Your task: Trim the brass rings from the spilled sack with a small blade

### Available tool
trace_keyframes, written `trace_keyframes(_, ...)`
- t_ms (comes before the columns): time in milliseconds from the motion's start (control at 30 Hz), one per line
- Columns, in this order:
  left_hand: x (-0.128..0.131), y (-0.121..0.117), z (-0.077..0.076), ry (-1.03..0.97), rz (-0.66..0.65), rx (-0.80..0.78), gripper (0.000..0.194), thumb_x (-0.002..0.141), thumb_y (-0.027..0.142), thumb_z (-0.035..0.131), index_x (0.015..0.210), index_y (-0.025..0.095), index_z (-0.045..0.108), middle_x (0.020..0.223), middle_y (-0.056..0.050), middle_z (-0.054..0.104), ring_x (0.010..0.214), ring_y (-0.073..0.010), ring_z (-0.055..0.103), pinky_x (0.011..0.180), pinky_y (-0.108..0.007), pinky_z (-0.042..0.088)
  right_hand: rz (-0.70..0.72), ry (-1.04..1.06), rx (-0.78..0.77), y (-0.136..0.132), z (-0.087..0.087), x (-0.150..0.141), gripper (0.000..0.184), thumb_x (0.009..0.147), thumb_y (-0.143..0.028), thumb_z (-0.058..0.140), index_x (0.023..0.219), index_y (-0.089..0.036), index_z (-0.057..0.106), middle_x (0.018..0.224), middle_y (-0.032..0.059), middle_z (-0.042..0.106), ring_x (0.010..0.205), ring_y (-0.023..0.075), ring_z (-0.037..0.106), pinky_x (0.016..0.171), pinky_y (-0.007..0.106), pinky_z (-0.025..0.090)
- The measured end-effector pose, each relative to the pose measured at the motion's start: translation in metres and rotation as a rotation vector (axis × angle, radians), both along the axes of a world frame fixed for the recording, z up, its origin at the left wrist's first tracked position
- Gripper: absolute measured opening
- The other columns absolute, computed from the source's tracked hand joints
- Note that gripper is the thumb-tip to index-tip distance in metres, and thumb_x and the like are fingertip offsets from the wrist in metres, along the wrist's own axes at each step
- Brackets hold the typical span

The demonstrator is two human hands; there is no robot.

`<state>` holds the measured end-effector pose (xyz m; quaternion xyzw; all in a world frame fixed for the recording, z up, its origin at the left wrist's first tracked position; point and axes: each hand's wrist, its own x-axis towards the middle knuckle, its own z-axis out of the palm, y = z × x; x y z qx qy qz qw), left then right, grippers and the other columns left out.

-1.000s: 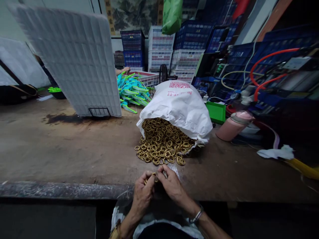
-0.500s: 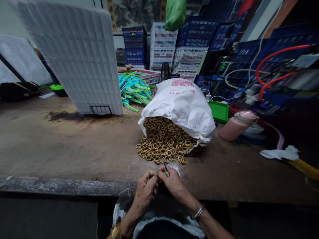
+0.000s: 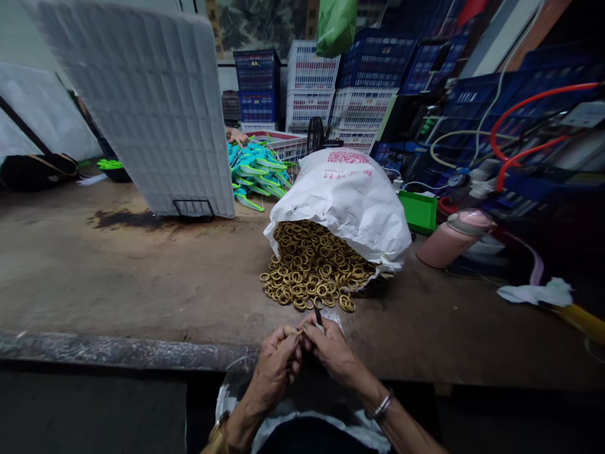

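Note:
My left hand is closed, its thumb and fingertips pinching a brass-coloured ring, mostly hidden by the fingers. Right beside it, my right hand is closed around a slim tool with a dark end sticking up past the fingers; its working end is hidden, so I cannot tell its exact kind. Both sets of fingertips meet at the ring, above the table's front edge. Just beyond them, a heap of brass-coloured rings spills from the mouth of a white woven sack lying on its side.
A tall white ribbed panel stands on the wooden table at left. Behind are turquoise-and-green pieces with another person's hand on them. A pink bottle and green tray are at right. White cloth lies below my hands.
My hands stay together at the ring, with a little more of it showing now. The tool in my right hand has tilted slightly. The other person's hand has lowered onto the turquoise pieces.

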<state>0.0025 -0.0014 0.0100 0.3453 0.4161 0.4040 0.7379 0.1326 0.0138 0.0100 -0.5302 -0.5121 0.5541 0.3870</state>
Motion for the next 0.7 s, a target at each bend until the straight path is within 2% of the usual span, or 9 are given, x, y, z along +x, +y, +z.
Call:
trace_keyframes(167,-0.001,-0.002,0.001,-0.052,0.001,-0.009,0.030,0.077,0.045,0.055,0.071,0.018,0.044,0.052,0.007,0.043,0.036,-0.0017,0.033,0.033,-0.012,0.022,-0.006,-0.024,0.011,-0.002,0.003,-0.001,0.022,0.081,-0.035,0.042,0.071,-0.018,0.051,0.052,-0.0056,0.045,0.045,0.0080,0.039,0.045,0.019,0.030)
trace_keyframes(267,-0.001,-0.002,0.004,-0.062,0.014,-0.004,0.032,0.075,0.047,0.056,0.070,0.019,0.042,0.053,0.008,0.044,0.037,-0.0018,0.034,0.034,-0.012,0.023,-0.013,-0.249,0.187,-0.005,0.002,0.001,0.018,0.081,-0.027,0.039,0.071,-0.018,0.052,0.057,-0.0033,0.048,0.054,0.0104,0.045,0.052,0.020,0.033)
trace_keyframes(333,-0.002,-0.002,0.006,-0.045,0.020,0.017,0.033,0.075,0.048,0.056,0.070,0.019,0.041,0.052,0.008,0.044,0.037,-0.0021,0.034,0.034,-0.013,0.023,0.032,-0.433,0.312,-0.008,0.000,0.002,0.013,0.076,-0.016,0.039,0.072,-0.019,0.052,0.061,-0.0024,0.051,0.057,0.0111,0.046,0.055,0.021,0.032)
trace_keyframes(400,-0.003,-0.001,0.007,-0.009,0.021,0.039,0.034,0.074,0.049,0.057,0.069,0.019,0.041,0.051,0.008,0.043,0.037,-0.0024,0.034,0.035,-0.013,0.024,0.091,-0.574,0.380,-0.011,-0.002,0.002,0.020,0.068,-0.007,0.038,0.075,-0.020,0.052,0.063,-0.0023,0.052,0.057,0.0113,0.046,0.056,0.022,0.030)
trace_keyframes(500,-0.003,-0.001,0.008,0.054,0.020,0.071,0.035,0.074,0.050,0.056,0.068,0.019,0.042,0.050,0.008,0.042,0.038,-0.0026,0.034,0.036,-0.014,0.025,0.146,-0.694,0.406,-0.013,-0.004,0.003,0.028,0.062,-0.003,0.036,0.079,-0.021,0.051,0.063,-0.0020,0.054,0.058,0.0122,0.047,0.056,0.022,0.029)
trace_keyframes(700,-0.004,-0.003,0.009,0.086,0.037,0.121,0.036,0.074,0.051,0.056,0.066,0.018,0.042,0.051,0.007,0.042,0.039,-0.0031,0.034,0.037,-0.014,0.025,0.207,-0.743,0.370,-0.014,-0.001,0.003,0.027,0.063,-0.005,0.036,0.079,-0.021,0.049,0.063,-0.0017,0.055,0.058,0.0127,0.048,0.055,0.023,0.027)
